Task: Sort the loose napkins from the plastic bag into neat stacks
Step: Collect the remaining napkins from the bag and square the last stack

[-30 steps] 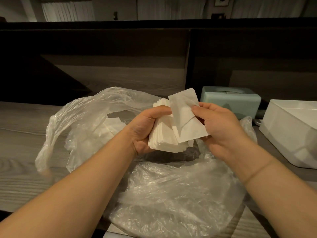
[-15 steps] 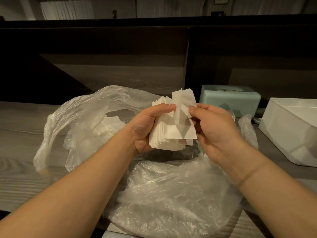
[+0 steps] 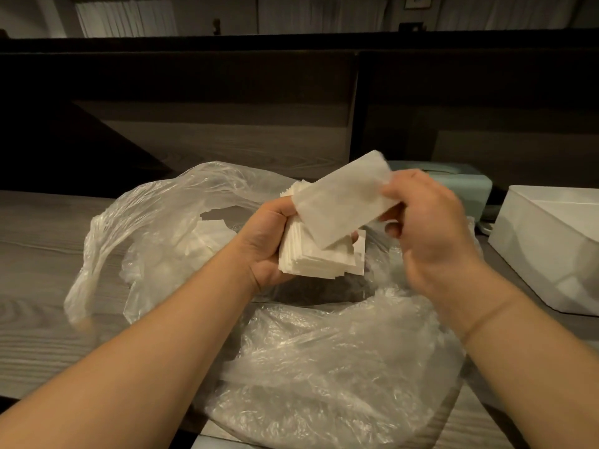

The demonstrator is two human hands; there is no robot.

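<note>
Your right hand (image 3: 431, 234) pinches one napkin (image 3: 343, 199) (blurred) over the stack (image 3: 319, 257) gripped in your left hand (image 3: 265, 244). Below: one plastic bag (image 3: 324, 367), more napkins (image 3: 207, 238) inside. Beside: one white bin (image 3: 551, 254), one tissue box (image 3: 463, 186).

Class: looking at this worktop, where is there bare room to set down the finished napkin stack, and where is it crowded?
Free: bare wood of the table left of the plastic bag, toward the dark back panel. Crowded: the middle, under the bag, and the right side, where the white bin and teal box stand.
</note>
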